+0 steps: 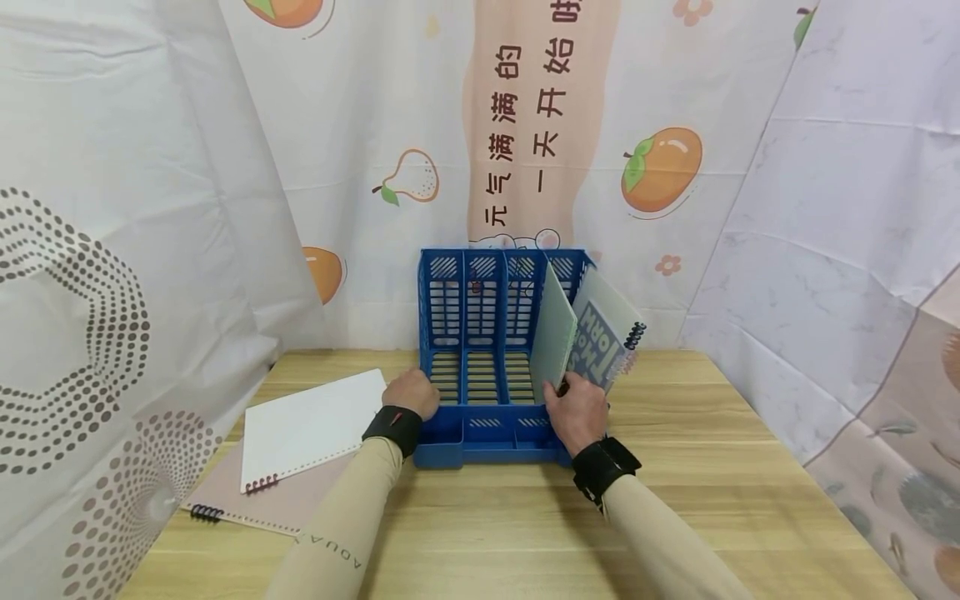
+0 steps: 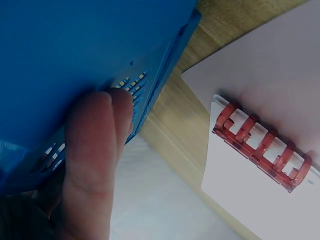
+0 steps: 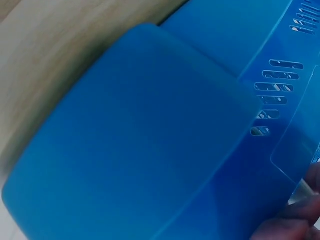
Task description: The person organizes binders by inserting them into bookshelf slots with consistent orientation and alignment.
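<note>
A blue file rack (image 1: 483, 408) with upright compartments stands on the wooden table. My left hand (image 1: 411, 393) grips its left front edge; in the left wrist view, fingers (image 2: 92, 150) lie against the blue wall. Toward the right side stand two ring-bound notebooks: a pale notebook (image 1: 553, 329) and, beside it, a notebook with large blue lettering (image 1: 596, 342) and black rings at its upper corner. My right hand (image 1: 579, 412) pinches the pale notebook's lower front corner; its exact hold is partly hidden. Only its fingertips (image 3: 287, 227) show in the right wrist view, beside the rack.
Left of the rack lies a white notebook (image 1: 311, 429) with red rings. Under it is a pinkish notebook (image 1: 292, 496) with black rings. Patterned curtains (image 1: 360, 100) hang behind the table and along both sides.
</note>
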Motion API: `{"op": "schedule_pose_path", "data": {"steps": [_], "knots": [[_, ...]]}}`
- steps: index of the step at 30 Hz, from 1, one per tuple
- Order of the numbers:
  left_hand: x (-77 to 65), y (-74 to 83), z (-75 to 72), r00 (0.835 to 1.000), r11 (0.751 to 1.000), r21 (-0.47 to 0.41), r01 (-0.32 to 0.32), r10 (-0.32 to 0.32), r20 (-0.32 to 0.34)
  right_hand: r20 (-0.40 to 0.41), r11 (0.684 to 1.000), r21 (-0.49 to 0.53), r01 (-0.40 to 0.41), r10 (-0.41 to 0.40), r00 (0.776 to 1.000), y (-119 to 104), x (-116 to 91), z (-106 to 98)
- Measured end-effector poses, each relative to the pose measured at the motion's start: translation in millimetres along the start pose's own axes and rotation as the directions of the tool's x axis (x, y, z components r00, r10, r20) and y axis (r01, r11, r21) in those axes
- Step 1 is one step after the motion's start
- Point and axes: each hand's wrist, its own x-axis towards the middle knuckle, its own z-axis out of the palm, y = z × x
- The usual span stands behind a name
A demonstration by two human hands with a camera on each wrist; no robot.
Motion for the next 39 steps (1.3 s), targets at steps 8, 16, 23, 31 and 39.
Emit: {"op": "schedule_pose_path", "data": {"steps": [8,16,23,31,39], "knots": [[-3.1,-0.3,1.0,1.0,1.0,-0.004,-0.022,0.022,-0.007,0.017,0.999,0.028,0.019,-0.019,1.0,1,-2,-3],[-4.7,-0.5,2.4,0.999,0.999,-0.018,-0.037,0.037,-0.024,0.005,0.996,0.087,0.017,-0.017,1.0,-4,-9,-16],[-3.1,-1.0,3.3,0.998,0.999,-0.003,-0.054,0.054,-0.042,0.014,0.993,0.115,-0.011,0.009,1.0,-14,-22,-29],[-5.6,-2.2,2.4,0.996,0.998,-0.023,-0.057,0.056,-0.063,0.03,0.989,0.149,-0.007,0.003,1.0,-28,-39,-35],[-11.0,-4.3,-0.2,0.976,0.996,0.004,-0.093,0.091,-0.196,0.104,0.97,0.234,0.065,-0.091,0.99,-44,-52,-34]]}}
